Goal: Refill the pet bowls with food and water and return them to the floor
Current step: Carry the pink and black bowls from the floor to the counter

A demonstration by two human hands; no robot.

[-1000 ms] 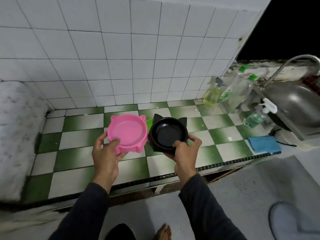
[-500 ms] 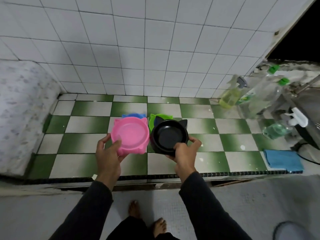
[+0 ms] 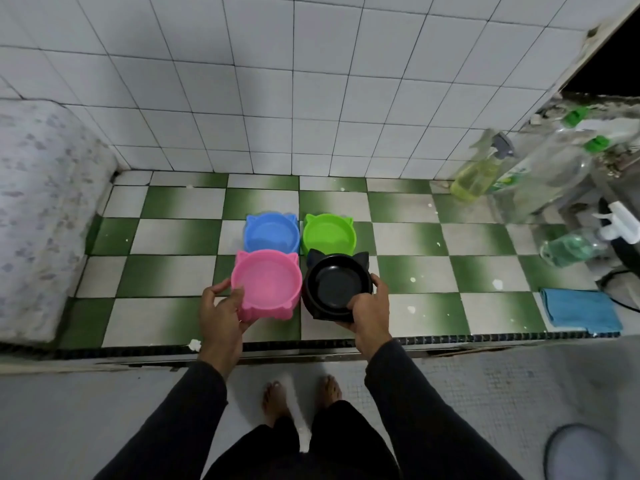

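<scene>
Four cat-eared pet bowls are grouped on the green-and-white tiled counter. My left hand grips the near rim of the pink bowl. The black bowl is held at its near right rim by my right hand, thumb over the edge. Both bowls look empty. Behind them a blue bowl and a green bowl stand side by side on the counter, untouched.
Spray bottles and clear bottles stand at the counter's right end, with a folded blue cloth near the front edge. A patterned bulky surface borders the left. My bare feet are on the grey floor below.
The view has tilted down and the counter shows fuller. The pink and black bowls have come lower toward the counter, uncovering the blue and green bowls behind them.
</scene>
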